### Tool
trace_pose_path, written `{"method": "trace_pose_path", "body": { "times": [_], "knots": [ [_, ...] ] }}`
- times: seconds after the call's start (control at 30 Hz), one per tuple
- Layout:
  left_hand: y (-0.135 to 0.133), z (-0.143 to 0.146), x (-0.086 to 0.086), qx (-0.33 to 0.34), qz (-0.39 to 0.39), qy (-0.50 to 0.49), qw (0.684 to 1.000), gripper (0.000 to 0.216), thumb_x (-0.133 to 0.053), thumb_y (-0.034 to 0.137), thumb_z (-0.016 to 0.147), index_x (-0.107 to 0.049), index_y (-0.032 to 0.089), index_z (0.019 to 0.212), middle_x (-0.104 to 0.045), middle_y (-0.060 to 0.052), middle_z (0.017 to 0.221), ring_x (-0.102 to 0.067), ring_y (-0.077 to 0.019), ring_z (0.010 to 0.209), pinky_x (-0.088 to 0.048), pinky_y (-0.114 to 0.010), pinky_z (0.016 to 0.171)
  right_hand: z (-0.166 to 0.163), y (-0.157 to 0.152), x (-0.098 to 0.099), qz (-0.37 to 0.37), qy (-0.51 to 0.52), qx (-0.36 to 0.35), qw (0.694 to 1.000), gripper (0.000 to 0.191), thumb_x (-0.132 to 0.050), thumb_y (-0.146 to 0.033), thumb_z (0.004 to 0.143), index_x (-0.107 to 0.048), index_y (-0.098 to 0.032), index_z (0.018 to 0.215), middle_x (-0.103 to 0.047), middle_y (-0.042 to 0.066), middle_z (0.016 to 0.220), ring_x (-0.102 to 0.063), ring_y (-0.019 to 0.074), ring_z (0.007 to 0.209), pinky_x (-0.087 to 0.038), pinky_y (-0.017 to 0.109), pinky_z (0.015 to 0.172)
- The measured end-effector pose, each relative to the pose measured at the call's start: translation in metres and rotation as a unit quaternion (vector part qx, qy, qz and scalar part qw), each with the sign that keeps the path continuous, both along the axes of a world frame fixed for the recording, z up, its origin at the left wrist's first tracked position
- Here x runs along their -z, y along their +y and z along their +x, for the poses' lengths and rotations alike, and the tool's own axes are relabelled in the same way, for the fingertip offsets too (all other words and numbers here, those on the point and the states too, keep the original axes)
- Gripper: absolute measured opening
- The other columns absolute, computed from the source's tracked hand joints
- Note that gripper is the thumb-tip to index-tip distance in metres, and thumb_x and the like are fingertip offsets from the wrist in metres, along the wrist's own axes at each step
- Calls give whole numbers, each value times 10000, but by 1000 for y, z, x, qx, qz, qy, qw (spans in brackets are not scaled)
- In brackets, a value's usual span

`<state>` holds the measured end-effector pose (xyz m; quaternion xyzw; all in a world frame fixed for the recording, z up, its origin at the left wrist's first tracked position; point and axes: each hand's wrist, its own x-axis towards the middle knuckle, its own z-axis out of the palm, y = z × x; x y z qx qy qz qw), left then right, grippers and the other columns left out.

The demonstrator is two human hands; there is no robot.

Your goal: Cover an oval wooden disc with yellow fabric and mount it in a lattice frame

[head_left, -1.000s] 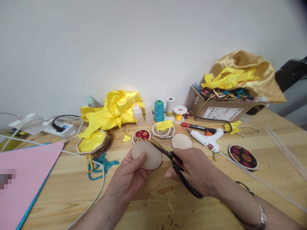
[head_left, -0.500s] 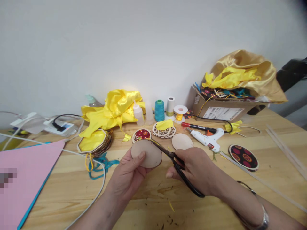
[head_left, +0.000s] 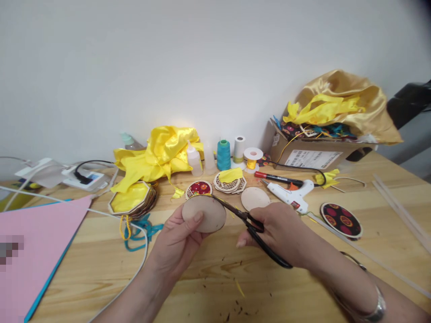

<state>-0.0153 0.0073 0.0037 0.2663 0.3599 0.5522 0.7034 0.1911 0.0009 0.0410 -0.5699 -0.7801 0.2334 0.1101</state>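
Note:
Between the thumb and fingers of my left hand (head_left: 178, 240) is a pale round wooden disc (head_left: 210, 213), its flat face turned up. My right hand (head_left: 278, 233) grips black-handled scissors (head_left: 251, 222), whose blades lie along the disc's upper right edge; a thin sliver of yellow shows there. Just behind the disc lies a round piece with red patterned fabric (head_left: 199, 188). A second plain disc (head_left: 255, 198) rests on the table behind the scissors. Dark snippets and a yellow strip (head_left: 239, 288) are scattered on the table below my hands.
A white glue gun (head_left: 292, 195) and a marker (head_left: 272, 177) lie right of centre. Thread spools (head_left: 223, 155) stand by the wall, beside yellow satin cloth (head_left: 158, 152). A filled cardboard box (head_left: 316, 154) sits back right. A white cable (head_left: 144, 260) crosses the left side near pink sheets (head_left: 50, 251).
The disc and my left hand have shifted slightly left. My right hand and the scissors have moved a little right and tilted, with the blades still at the disc's edge.

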Motion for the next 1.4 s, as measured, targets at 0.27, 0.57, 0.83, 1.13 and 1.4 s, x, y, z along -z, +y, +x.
{"method": "trace_pose_path", "body": {
  "times": [0.27, 0.57, 0.83, 1.13, 1.4],
  "knots": [
    [-1, 0, 2, 31, 21, 22, 999, 181, -737, 157, 710, -719, 168, 890, -756, -60, 868, -693, -164, 782, -566, -234, 711, 8, 3, -1, 46, -41, 59, 996, 476, -592, -670, 690, -522, -200, 715, -581, 7, 642, -449, 139, 556, -219, 241, 508],
    [-1, 2, 2, 66, 29, 46, 996, 237, -748, 188, 709, -720, 170, 944, -757, -68, 929, -690, -162, 824, -544, -218, 742, 9, 7, 7, 72, 27, -16, 997, 418, -636, -602, 715, -510, -219, 825, -583, -2, 764, -473, 157, 659, -294, 248, 570],
    [-2, 1, 4, 70, 35, 42, 996, 226, -743, 175, 713, -720, 178, 938, -761, -55, 887, -696, -163, 811, -544, -225, 748, 10, 7, 9, 99, 20, -30, 994, 339, -595, -522, 783, -480, -209, 724, -585, 4, 739, -460, 152, 658, -304, 265, 611],
    [-3, 1, 4, 91, 55, 32, 994, 203, -722, 167, 735, -725, 182, 937, -758, -60, 910, -697, -167, 835, -541, -221, 760, 8, 4, 7, 77, 38, -31, 996, 229, -600, -394, 779, -495, -210, 691, -600, -14, 659, -455, 130, 602, -302, 253, 604],
    [-3, 3, 4, 102, 58, 23, 993, 199, -713, 151, 740, -730, 188, 935, -760, -51, 891, -700, -156, 817, -540, -213, 761, 6, 3, 6, 76, 31, -9, 997, 332, -624, -428, 751, -436, -199, 601, -516, -26, 576, -391, 115, 567, -251, 243, 549]
  ]
}}
